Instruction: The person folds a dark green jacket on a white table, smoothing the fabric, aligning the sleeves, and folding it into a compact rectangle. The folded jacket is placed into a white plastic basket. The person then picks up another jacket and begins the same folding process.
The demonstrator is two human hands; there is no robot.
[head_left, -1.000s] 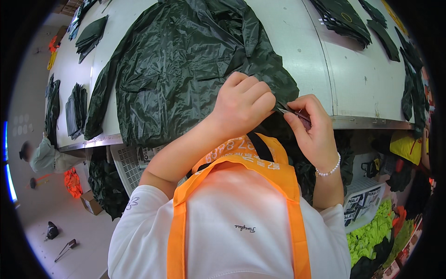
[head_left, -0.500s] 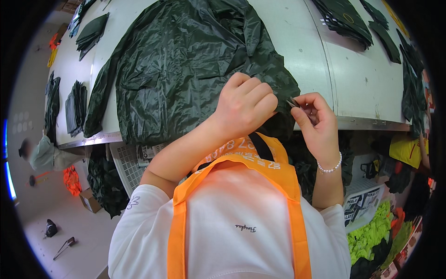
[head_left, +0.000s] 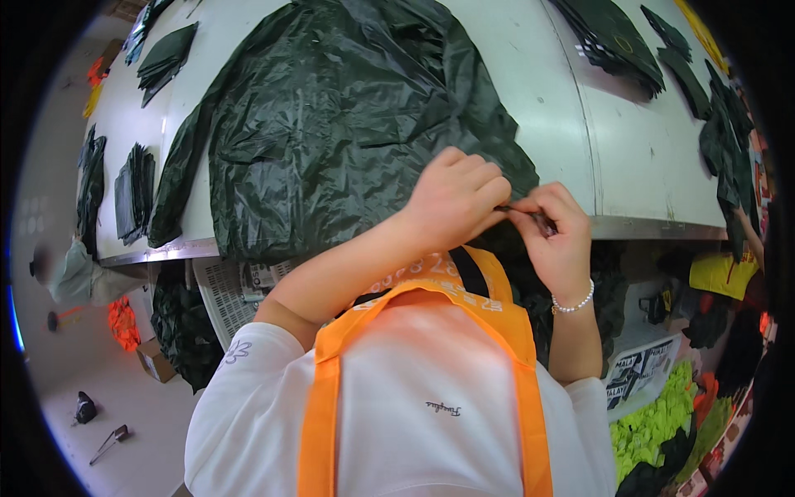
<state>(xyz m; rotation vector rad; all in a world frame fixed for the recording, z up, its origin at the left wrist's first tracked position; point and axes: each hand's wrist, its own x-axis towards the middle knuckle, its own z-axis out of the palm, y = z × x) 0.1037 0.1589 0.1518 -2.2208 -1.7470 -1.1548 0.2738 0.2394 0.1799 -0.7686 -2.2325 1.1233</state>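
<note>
A dark green, shiny jacket (head_left: 315, 141) lies spread on the pale table, its near edge hanging at the table's front. My left hand (head_left: 460, 195) is closed at the jacket's lower right corner, pinching the fabric edge. My right hand (head_left: 556, 236), with a beaded bracelet at the wrist, meets it there. Its fingers are curled round small dark thread snips (head_left: 542, 222), mostly hidden in the palm. The fingertips of both hands nearly touch, so the exact spot between them is covered.
Folded dark green garments (head_left: 613, 45) are stacked at the far right, with more stacks (head_left: 135, 195) at the left. Under the table stand a white crate (head_left: 222, 302) and a bin (head_left: 642, 377) near bright yellow-green cloth (head_left: 654, 422). Other people work at both sides.
My left hand has moved right and slightly down. My right hand has come in to meet it, and the snips' blades, visible before, now sit between the hands. The jacket's right edge has shifted slightly.
</note>
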